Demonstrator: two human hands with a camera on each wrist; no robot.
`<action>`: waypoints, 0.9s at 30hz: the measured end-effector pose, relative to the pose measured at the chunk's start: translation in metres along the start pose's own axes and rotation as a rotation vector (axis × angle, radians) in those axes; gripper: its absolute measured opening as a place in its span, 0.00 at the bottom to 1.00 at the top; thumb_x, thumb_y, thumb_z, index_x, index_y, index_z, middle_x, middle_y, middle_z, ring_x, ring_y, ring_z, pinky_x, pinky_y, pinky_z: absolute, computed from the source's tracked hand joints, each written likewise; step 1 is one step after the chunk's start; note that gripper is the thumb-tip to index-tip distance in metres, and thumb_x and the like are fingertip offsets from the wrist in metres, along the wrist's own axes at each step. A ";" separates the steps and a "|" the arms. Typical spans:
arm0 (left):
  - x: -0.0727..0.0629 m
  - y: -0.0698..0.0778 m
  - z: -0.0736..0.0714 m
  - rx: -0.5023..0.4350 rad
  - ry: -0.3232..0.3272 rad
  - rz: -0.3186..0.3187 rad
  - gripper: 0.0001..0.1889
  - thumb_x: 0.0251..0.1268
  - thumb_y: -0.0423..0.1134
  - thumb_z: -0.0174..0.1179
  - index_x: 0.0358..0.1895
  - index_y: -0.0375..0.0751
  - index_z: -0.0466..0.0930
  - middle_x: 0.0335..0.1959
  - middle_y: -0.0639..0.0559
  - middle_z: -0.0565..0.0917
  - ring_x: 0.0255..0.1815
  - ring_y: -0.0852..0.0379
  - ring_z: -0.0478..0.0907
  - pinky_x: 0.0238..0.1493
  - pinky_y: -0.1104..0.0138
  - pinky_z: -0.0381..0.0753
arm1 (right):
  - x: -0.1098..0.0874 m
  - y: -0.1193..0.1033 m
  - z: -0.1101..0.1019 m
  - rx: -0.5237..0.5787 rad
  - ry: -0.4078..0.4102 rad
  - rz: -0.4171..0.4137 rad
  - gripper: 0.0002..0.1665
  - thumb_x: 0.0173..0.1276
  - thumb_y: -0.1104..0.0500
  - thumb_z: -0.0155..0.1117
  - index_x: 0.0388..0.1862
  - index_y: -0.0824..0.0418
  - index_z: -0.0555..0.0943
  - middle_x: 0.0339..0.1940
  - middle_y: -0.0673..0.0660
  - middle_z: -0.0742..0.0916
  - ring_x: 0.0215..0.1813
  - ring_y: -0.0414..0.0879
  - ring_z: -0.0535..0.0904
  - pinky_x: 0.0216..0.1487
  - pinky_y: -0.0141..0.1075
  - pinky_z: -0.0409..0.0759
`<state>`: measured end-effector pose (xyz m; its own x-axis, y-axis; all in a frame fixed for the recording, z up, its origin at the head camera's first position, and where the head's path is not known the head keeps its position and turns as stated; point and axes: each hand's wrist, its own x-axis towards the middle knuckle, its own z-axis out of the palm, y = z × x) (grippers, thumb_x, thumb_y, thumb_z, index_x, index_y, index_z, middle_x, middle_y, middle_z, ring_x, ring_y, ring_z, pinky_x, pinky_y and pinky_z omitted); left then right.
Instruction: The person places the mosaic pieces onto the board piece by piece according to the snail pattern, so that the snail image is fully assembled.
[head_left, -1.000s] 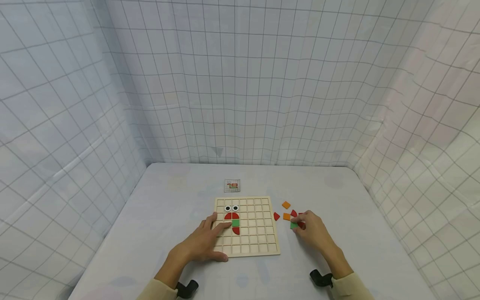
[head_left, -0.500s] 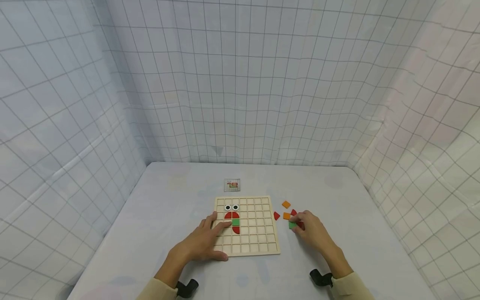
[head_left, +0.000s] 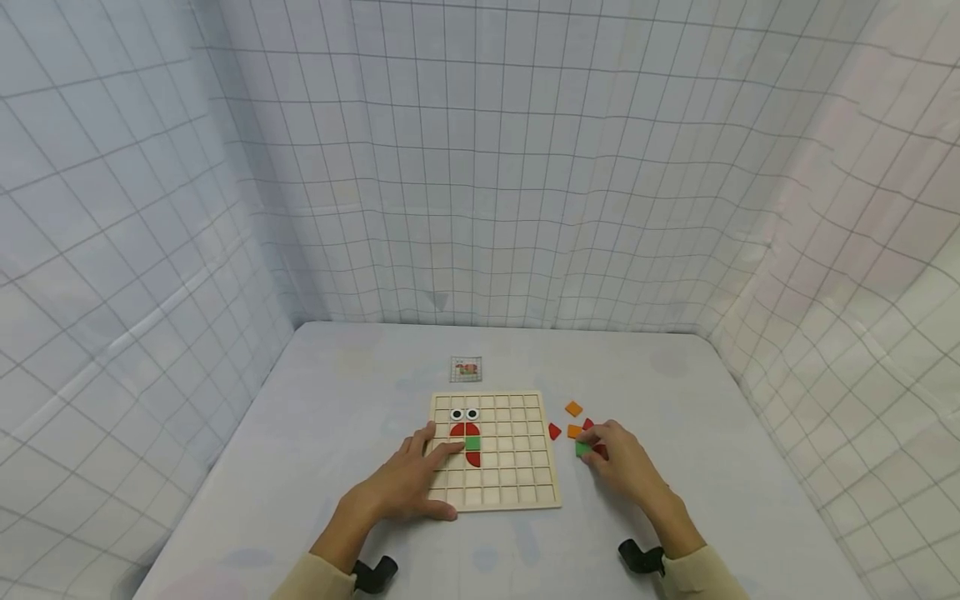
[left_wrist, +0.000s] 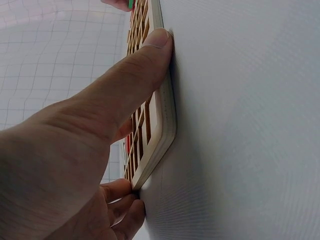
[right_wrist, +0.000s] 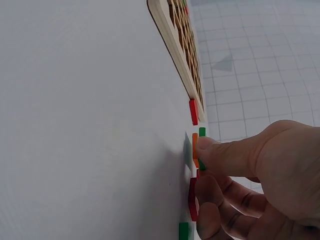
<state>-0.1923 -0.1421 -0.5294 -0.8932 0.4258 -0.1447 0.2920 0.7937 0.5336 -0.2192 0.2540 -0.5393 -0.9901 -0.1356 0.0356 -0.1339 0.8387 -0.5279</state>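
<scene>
My left hand rests on the lower left corner of a wooden grid board. Its thumb lies along the near edge, other fingers touch the left edge, and the index finger reaches over the cells. Two eye tiles, red quarter-round tiles and a green square tile sit in the grid. To the right of the board, my right hand pinches another green square tile between thumb and fingers, close over the table. The fingers partly hide that tile and red pieces behind it.
Loose orange tiles and red tiles lie between the board and my right hand. Another green tile lies on the table below the hand in the right wrist view. A small picture card lies beyond the board.
The green tile in my right hand has shifted slightly left, toward the board. My left hand stays on the board, and the tiles in the grid are unchanged.
</scene>
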 end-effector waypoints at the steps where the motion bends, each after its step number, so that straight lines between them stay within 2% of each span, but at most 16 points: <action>1: 0.000 0.000 0.001 0.000 0.000 -0.002 0.56 0.58 0.60 0.91 0.89 0.56 0.72 0.95 0.28 0.56 0.93 0.24 0.62 0.82 0.31 0.78 | 0.000 0.000 0.000 0.005 0.002 -0.005 0.14 0.76 0.67 0.82 0.58 0.60 0.93 0.54 0.57 0.90 0.51 0.47 0.82 0.56 0.46 0.86; 4: 0.001 0.000 0.001 0.005 -0.001 0.000 0.56 0.58 0.61 0.91 0.89 0.56 0.72 0.95 0.28 0.56 0.92 0.23 0.63 0.82 0.31 0.78 | -0.001 -0.003 -0.001 0.025 0.010 -0.026 0.13 0.77 0.68 0.81 0.57 0.61 0.93 0.54 0.57 0.90 0.51 0.46 0.84 0.56 0.43 0.87; 10: 0.002 0.000 0.001 0.004 -0.001 -0.007 0.56 0.58 0.61 0.91 0.89 0.57 0.72 0.96 0.28 0.55 0.93 0.24 0.61 0.83 0.31 0.78 | 0.002 -0.011 -0.001 0.070 0.029 -0.083 0.12 0.76 0.69 0.81 0.55 0.61 0.94 0.49 0.55 0.90 0.45 0.42 0.81 0.48 0.33 0.83; 20: 0.003 0.001 0.003 0.007 -0.001 -0.003 0.56 0.58 0.61 0.91 0.89 0.58 0.72 0.96 0.28 0.56 0.93 0.24 0.62 0.82 0.31 0.79 | 0.005 -0.026 0.011 0.115 0.014 -0.148 0.13 0.73 0.69 0.83 0.54 0.61 0.94 0.46 0.53 0.90 0.43 0.37 0.82 0.46 0.31 0.85; 27: 0.001 0.002 0.001 0.015 -0.001 -0.009 0.56 0.58 0.61 0.91 0.89 0.57 0.73 0.95 0.29 0.57 0.92 0.25 0.63 0.82 0.32 0.79 | 0.009 -0.033 0.024 0.152 -0.038 -0.309 0.13 0.75 0.67 0.83 0.56 0.64 0.93 0.45 0.54 0.89 0.41 0.34 0.84 0.45 0.29 0.86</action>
<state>-0.1922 -0.1397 -0.5294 -0.8955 0.4188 -0.1506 0.2887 0.8041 0.5196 -0.2225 0.2130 -0.5419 -0.9010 -0.3932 0.1832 -0.4167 0.6671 -0.6175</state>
